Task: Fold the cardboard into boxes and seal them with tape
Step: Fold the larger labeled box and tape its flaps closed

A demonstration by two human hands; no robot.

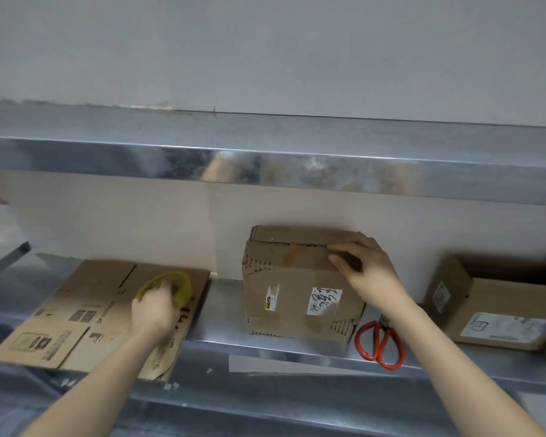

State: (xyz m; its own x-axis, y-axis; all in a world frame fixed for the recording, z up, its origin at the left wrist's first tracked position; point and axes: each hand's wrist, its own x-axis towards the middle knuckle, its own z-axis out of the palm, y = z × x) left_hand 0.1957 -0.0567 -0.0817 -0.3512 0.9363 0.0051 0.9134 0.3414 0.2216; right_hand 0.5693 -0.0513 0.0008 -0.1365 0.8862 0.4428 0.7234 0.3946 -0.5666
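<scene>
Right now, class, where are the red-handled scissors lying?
In the head view, the red-handled scissors lie flat on the metal shelf, right of centre, between the closed cardboard box and the open cardboard box, just under the right forearm.

Soft, even, dim light is falling from above. The upper shelf (pixel 265 165) is showing blurred glare and smeared reflections. The left hand (pixel 153 305) is blurring with motion. Wide-angle distortion is bending straight edges near the frame borders.

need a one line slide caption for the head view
Right hand presses the top flap of a closed cardboard box while the left hand grips a yellow tape roll over flattened cardboard, beside orange scissors.
</scene>
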